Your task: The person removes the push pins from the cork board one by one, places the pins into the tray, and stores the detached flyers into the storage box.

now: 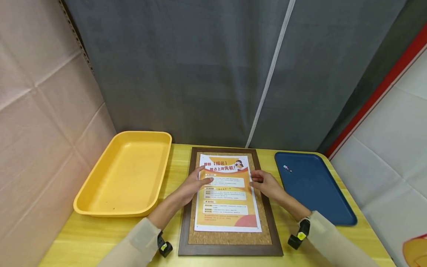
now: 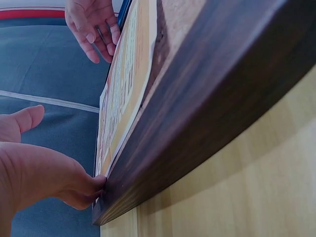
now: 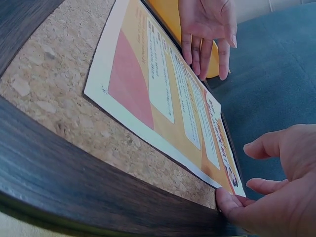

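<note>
A printed orange-and-white poster lies on a cork board with a dark brown wooden frame. Small dark marks show near its lower corners. My left hand rests at the poster's left edge, thumb over the paper and fingers extended. On the opposite edge, my right hand touches the poster's side with loosely bent fingers. In the right wrist view, that hand's fingertips meet the paper's edge beside the frame, with thumb and fingers apart. Neither hand grips anything.
To the left of the board stands a deep yellow tray. A flat blue tray lies on the right, holding several tiny pale and pink pieces too small to identify. Behind the wooden table hangs a grey curtain.
</note>
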`<act>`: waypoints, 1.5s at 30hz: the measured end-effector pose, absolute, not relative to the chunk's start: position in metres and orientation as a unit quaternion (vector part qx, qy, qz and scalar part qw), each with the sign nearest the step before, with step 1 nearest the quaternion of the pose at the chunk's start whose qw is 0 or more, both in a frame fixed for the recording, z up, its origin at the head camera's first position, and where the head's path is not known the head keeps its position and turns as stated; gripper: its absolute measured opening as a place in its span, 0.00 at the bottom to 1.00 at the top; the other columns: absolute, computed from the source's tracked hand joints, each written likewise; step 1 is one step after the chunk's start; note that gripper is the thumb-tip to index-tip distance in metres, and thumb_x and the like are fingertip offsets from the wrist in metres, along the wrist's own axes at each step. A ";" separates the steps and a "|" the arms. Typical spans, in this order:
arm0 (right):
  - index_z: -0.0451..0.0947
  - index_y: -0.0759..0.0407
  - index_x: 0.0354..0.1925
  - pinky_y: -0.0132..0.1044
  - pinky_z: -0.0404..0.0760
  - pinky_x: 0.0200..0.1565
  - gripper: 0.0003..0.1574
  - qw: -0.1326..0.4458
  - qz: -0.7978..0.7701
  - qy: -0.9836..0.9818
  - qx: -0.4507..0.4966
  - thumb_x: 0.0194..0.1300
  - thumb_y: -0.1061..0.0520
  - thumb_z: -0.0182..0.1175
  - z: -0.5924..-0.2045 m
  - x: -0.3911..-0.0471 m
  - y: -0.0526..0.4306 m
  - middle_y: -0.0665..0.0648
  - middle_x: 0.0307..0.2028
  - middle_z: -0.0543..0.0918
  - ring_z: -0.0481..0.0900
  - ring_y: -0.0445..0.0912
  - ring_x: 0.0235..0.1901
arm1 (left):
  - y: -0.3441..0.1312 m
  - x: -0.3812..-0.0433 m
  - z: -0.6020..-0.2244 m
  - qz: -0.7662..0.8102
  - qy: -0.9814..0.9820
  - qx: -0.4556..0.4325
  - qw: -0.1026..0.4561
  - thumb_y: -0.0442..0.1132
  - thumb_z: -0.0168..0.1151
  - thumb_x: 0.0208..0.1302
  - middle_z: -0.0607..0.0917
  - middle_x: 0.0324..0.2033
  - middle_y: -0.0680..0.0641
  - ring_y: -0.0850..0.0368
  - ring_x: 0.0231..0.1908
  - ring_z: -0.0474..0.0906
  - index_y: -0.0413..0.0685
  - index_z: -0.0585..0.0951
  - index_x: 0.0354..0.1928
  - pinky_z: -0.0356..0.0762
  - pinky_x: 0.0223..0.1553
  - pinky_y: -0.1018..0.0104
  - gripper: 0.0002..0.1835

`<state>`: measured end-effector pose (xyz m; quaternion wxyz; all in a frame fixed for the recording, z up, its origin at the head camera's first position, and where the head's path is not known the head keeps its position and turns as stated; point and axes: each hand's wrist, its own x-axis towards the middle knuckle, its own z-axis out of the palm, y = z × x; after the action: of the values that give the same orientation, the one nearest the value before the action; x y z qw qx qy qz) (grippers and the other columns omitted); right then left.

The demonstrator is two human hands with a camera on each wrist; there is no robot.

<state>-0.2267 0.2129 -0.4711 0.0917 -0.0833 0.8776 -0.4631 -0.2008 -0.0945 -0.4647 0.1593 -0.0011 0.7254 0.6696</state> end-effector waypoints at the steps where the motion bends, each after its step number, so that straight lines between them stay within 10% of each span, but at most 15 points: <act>1: 0.71 0.75 0.69 0.43 0.86 0.53 0.30 0.092 -0.467 0.875 -0.082 0.74 0.65 0.65 -0.472 -0.227 0.213 0.72 0.62 0.80 0.80 0.62 0.59 | -0.095 -0.201 -0.465 0.673 0.722 0.000 0.160 0.41 0.66 0.74 0.40 0.84 0.33 0.31 0.82 0.34 0.40 0.51 0.84 0.44 0.78 0.29 0.47; 12: 0.75 0.76 0.66 0.27 0.82 0.44 0.27 0.088 -0.539 0.837 -0.039 0.72 0.69 0.64 -0.477 -0.229 0.211 0.73 0.58 0.81 0.80 0.58 0.54 | -0.098 -0.206 -0.465 0.697 0.701 -0.017 0.153 0.39 0.65 0.75 0.43 0.84 0.35 0.34 0.83 0.33 0.38 0.58 0.82 0.35 0.80 0.36 0.41; 29: 0.76 0.68 0.68 0.33 0.75 0.30 0.32 0.092 -0.503 0.856 -0.069 0.68 0.65 0.70 -0.483 -0.226 0.210 0.66 0.52 0.82 0.77 0.48 0.37 | -0.097 -0.201 -0.479 0.680 0.723 -0.002 0.121 0.30 0.63 0.74 0.51 0.83 0.33 0.31 0.82 0.39 0.33 0.63 0.79 0.44 0.80 0.38 0.36; 37: 0.70 0.70 0.73 0.33 0.72 0.25 0.40 0.126 -0.526 0.835 -0.103 0.66 0.68 0.70 -0.482 -0.224 0.212 0.69 0.56 0.79 0.73 0.43 0.25 | -0.099 -0.201 -0.486 0.693 0.708 -0.014 0.135 0.16 0.52 0.70 0.72 0.70 0.29 0.39 0.60 0.82 0.34 0.63 0.79 0.84 0.59 0.56 0.36; 45: 0.69 0.69 0.74 0.31 0.67 0.24 0.41 0.133 -0.537 0.825 -0.114 0.66 0.68 0.70 -0.479 -0.224 0.213 0.63 0.41 0.78 0.68 0.41 0.22 | -0.103 -0.203 -0.478 0.680 0.723 -0.011 0.124 0.13 0.48 0.66 0.65 0.76 0.31 0.42 0.66 0.75 0.35 0.68 0.78 0.81 0.60 0.61 0.37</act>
<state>-0.2241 0.2128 -0.4788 0.1326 -0.1145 0.8250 -0.5374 -0.2026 -0.1027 -0.4782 0.1239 -0.0112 0.7228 0.6797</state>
